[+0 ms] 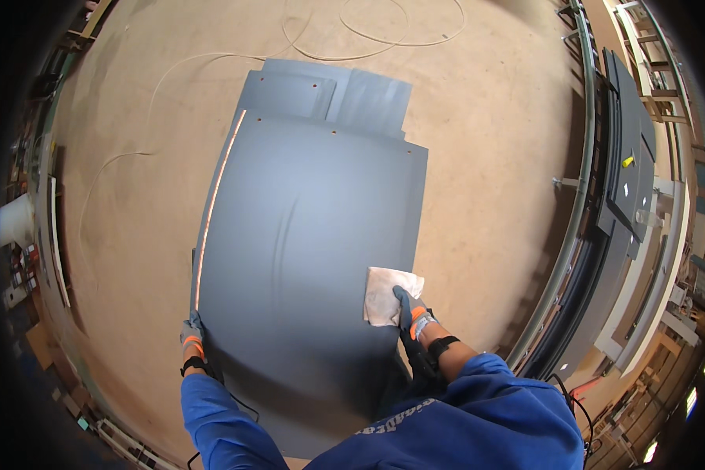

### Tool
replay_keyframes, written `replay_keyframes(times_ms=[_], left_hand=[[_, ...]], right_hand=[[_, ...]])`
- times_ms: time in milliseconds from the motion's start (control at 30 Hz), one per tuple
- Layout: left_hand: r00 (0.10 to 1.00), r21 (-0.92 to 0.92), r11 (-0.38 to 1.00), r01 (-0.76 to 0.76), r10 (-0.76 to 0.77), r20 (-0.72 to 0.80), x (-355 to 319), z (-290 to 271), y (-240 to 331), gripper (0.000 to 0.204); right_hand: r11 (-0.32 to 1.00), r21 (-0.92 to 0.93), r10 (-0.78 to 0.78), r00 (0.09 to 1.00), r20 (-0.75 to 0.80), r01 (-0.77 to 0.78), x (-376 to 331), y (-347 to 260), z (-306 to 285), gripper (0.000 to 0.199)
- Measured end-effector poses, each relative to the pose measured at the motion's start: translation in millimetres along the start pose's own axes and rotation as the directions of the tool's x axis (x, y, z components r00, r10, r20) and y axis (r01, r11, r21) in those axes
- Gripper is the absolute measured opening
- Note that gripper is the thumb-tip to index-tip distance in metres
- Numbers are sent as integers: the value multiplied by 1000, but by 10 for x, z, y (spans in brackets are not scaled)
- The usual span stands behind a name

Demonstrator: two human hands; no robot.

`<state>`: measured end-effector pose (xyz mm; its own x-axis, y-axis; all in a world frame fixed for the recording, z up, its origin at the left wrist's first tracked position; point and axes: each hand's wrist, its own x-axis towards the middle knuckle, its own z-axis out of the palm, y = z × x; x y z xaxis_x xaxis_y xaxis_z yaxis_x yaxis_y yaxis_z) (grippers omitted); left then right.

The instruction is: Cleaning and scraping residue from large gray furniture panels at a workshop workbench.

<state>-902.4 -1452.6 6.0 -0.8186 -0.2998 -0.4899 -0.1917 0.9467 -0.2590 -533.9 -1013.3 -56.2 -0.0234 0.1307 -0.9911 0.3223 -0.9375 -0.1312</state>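
Observation:
A large dark grey panel [329,204] lies in front of me on top of other grey panels [376,98], whose far ends show beyond it. Along its left edge runs a thin copper-coloured strip [221,184]. My left hand [193,330], in a grey and orange glove, is closed round the panel's left edge near the strip's lower end; its fingertips are partly hidden. At the panel's right edge, my gloved right hand [410,308] grips a pale pinkish cloth [383,294], which lies against the surface. Faint streaks mark the panel's middle.
Several small holes dot the panels' far part. A thin pale hose or cable [211,56] loops over the tan floor [493,172]. On the right, a long rack with a metal rail [560,258] bears dark panels [630,149]. A white bucket-like container [16,221] stands far left.

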Motion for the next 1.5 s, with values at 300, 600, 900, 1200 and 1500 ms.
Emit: replay_keyframes(times_ms=[300, 600, 900, 1200, 1500], left_hand=[[999, 8, 1000, 15, -15, 43, 101, -132, 317, 74], [998, -44, 998, 54, -52, 42, 421, -149, 370, 75], [993, 82, 996, -46, 37, 110, 261, -166, 778, 91], [979, -115, 978, -176, 163, -119, 359, -66, 1921, 95], [986, -374, 918, -134, 162, 44, 1088, 220, 2107, 79]], right_hand=[[995, -91, 29, 998, -48, -33, -275, -419, 224, 57], [992, -120, -44, 999, 19, 46, 152, -237, 213, 51], [578, -791, -426, 901, -84, 200, 681, -634, 321, 59], [714, -687, -253, 965, -72, 135, 813, -1200, 521, 61], [601, -754, -415, 910, -11, 265, 888, -1102, 629, 61]])
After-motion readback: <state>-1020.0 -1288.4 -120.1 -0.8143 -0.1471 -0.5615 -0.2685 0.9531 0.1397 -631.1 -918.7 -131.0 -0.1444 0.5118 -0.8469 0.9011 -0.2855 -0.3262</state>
